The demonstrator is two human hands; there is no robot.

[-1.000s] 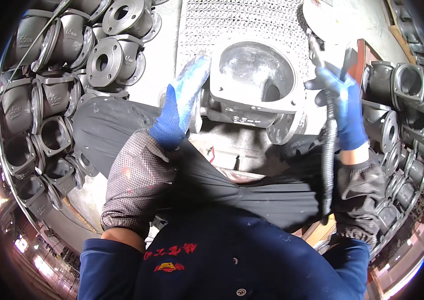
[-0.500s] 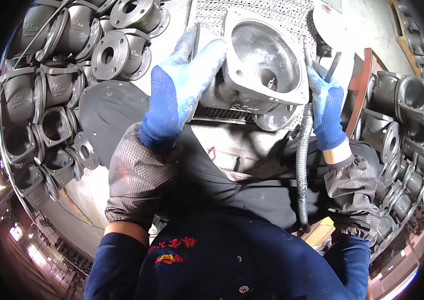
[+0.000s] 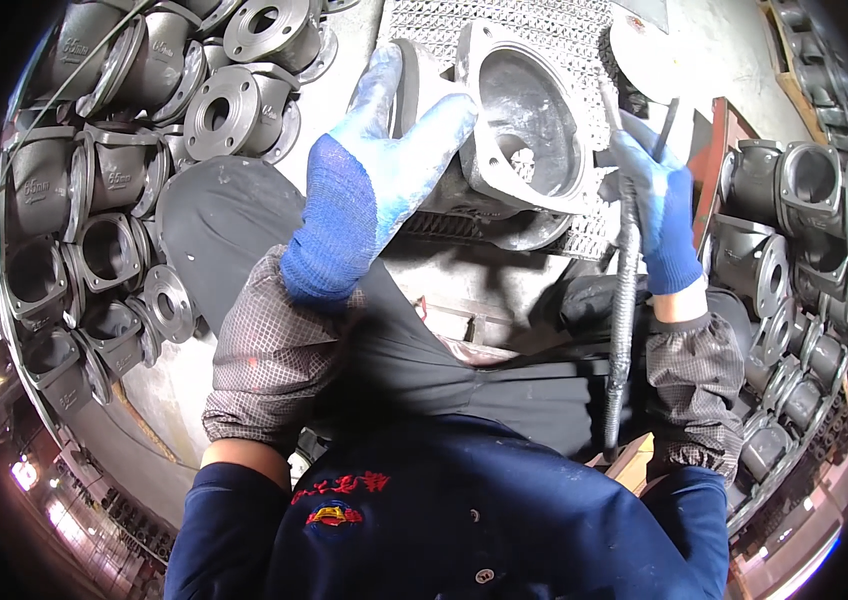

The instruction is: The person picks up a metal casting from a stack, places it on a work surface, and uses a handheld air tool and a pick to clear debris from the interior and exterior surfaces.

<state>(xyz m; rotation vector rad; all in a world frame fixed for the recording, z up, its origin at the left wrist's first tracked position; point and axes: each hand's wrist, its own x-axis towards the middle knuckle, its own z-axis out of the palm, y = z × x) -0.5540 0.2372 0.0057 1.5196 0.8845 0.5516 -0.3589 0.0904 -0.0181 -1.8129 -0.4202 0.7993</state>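
A grey cast-iron valve body lies tilted on a mesh bench, its wide square-flanged mouth facing up and to the right. My left hand, in a blue knitted glove, grips the round flange at its left end, thumb and fingers on either side. To the right of the casting, my right hand, also gloved, is closed around a tool on a ribbed metal flexible hose. A dark rod sticks up by the fingers. The tool's working end is hard to make out, and it stands apart from the casting.
Similar castings are stacked along my left, with more castings at the right. A metal mesh supports the work. A white round disc and a red metal edge stand beyond my right hand. A wooden block lies near my right forearm.
The valve body has been turned, so its mouth looks narrower and faces more to the right. My left hand has shifted slightly right with it. My right hand and the hose have moved a little right.
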